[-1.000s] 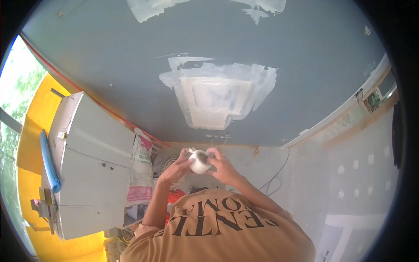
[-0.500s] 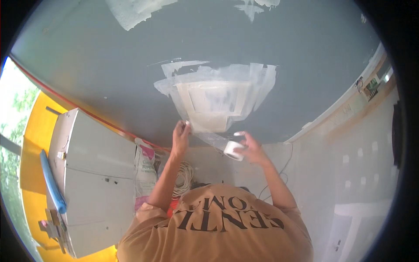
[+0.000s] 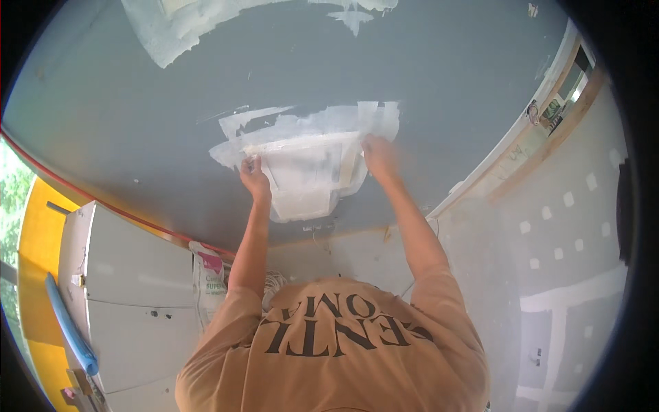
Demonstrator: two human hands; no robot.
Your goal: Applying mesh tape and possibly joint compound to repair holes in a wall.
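Observation:
Pale filler and strips cover a patch (image 3: 302,180) on the grey surface (image 3: 453,96) ahead of me. A whitish strip of joint tape (image 3: 305,142) runs across its upper part, between my hands. My left hand (image 3: 255,178) is closed at the strip's left end, with thumb and fingertips pinched together. At the upper right corner of the patch, my right hand (image 3: 379,158) is slightly blurred, its fingers bent in at the strip's right end. The tape roll does not show clearly; that hand may hide it.
White panels (image 3: 141,261) stand at the left, with a blue tube (image 3: 72,326) leaning there. A printed bag (image 3: 209,275) and coiled cable (image 3: 274,283) lie beyond my left arm. On the right is a wall (image 3: 556,226) with filler spots.
Both hands have moved up and onto the patch, carrying the tape strip from below it to its upper part. The white roll, plain before in my right hand, no longer shows clearly.

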